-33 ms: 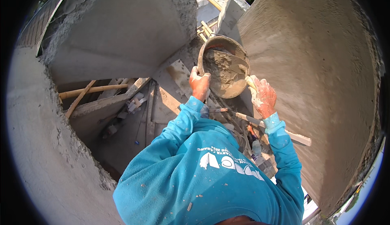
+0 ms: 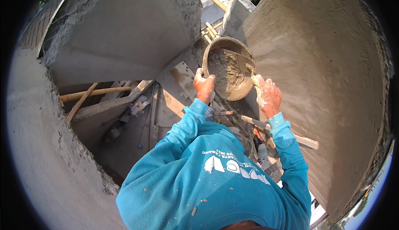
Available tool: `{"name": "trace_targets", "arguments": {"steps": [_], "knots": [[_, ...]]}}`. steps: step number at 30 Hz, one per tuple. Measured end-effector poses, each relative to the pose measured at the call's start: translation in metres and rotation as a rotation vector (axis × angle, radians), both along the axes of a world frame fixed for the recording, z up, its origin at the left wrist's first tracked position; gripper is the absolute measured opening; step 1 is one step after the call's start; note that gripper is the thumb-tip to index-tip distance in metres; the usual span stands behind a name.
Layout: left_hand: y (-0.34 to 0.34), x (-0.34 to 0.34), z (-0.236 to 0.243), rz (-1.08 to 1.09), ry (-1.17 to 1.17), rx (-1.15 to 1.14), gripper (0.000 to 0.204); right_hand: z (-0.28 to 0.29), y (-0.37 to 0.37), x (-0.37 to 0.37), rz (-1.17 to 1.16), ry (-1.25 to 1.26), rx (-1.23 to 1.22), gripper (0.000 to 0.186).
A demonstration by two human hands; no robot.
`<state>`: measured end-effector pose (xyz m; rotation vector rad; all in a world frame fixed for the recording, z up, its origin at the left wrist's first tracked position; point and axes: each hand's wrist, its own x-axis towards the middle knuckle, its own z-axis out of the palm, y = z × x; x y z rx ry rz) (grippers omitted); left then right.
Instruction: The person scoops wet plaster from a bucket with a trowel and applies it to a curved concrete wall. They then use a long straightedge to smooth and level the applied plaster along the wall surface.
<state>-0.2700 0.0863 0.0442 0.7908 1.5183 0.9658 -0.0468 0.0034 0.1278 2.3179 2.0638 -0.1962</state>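
Observation:
My left hand (image 2: 203, 86) is closed on the near left rim of a round, mortar-crusted bucket (image 2: 229, 43) with a wire handle. Wet grey mortar (image 2: 226, 78) lies inside it. Smeared with mortar, my right hand (image 2: 269, 97) is wrapped round a pale tool handle (image 2: 256, 82) at the bucket's right side, the tool's head reaching into the mortar. Both arms are in turquoise sleeves.
Curved plastered walls rise at right (image 2: 316, 76) and upper left (image 2: 116, 26), with a rough-edged concrete wall (image 2: 37, 126) at left. Bamboo poles (image 2: 95, 93) cross an opening. Below lie a long batten (image 2: 303, 140), boards (image 2: 185, 80) and scattered debris (image 2: 137, 107).

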Motion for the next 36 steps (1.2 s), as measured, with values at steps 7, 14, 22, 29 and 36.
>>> {"name": "trace_targets", "arguments": {"steps": [7,14,22,29,36], "knots": [[0.021,0.014,0.004,0.054,-0.088,0.021,0.016,-0.082,0.0,-0.004,0.042,0.224,0.006,0.041],[0.034,-0.002,-0.004,0.04,-0.011,-0.001,0.02,-0.004,0.008,-0.01,-0.092,0.472,-0.093,0.037],[0.048,-0.003,0.008,0.022,0.028,0.005,0.02,-0.05,0.031,-0.003,0.057,-0.051,0.191,0.04],[0.054,-0.01,0.002,0.088,-0.03,0.016,0.017,-0.032,0.05,-0.033,-0.184,0.492,-0.193,0.026],[0.067,-0.019,0.011,0.187,-0.128,0.023,0.017,0.004,0.047,-0.019,-0.082,0.382,-0.088,0.029]]}}
